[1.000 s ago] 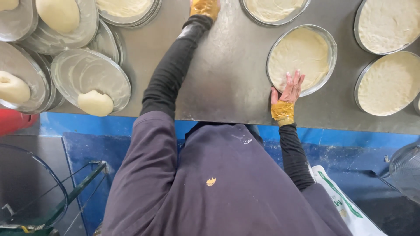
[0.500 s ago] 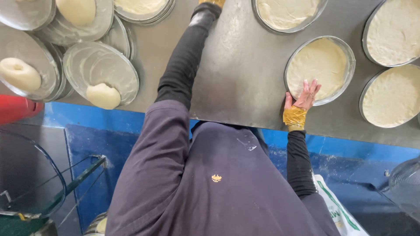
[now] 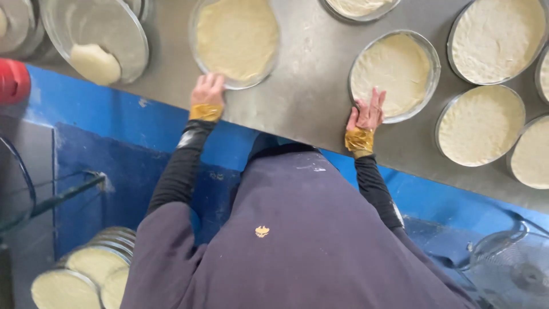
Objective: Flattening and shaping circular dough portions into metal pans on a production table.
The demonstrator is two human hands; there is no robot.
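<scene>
Overhead view of my two hands at the near edge of a steel table (image 3: pixel 309 86). My left hand (image 3: pixel 208 90) rests on the six-o'clock rim of a round metal pan (image 3: pixel 235 40) lined with flattened dough; the fingers curl over the rim, so the hand appears to be gripping the pan's edge, though the fingertips are hidden and I cannot tell how tightly they close. My right hand (image 3: pixel 367 112) lies with fingers spread flat at the seven-o'clock edge of a second pan (image 3: pixel 394 75), whose dough is also pressed out to the wall; the hand is open and grips nothing. Both wrists carry yellow wraps.

At two to four o'clock of the right hand sit further filled pans (image 3: pixel 481 125), each with dough spread to the rim, and another is cut off at twelve o'clock. At ten o'clock of the left hand, a greased pan (image 3: pixel 100 34) holds a dough ball (image 3: pixel 95 63) still unflattened against its near wall; more pans overlap at the far left edge. A red object (image 3: pixel 12 80) shows at nine o'clock. Below the table, at seven o'clock, is a stack of lined pans (image 3: pixel 86 269); a wire fan guard (image 3: pixel 509 269) sits at five o'clock.

Judged from the layout, most visible pans are already pressed out, and the one with the ball, at least, remains to be flattened.
</scene>
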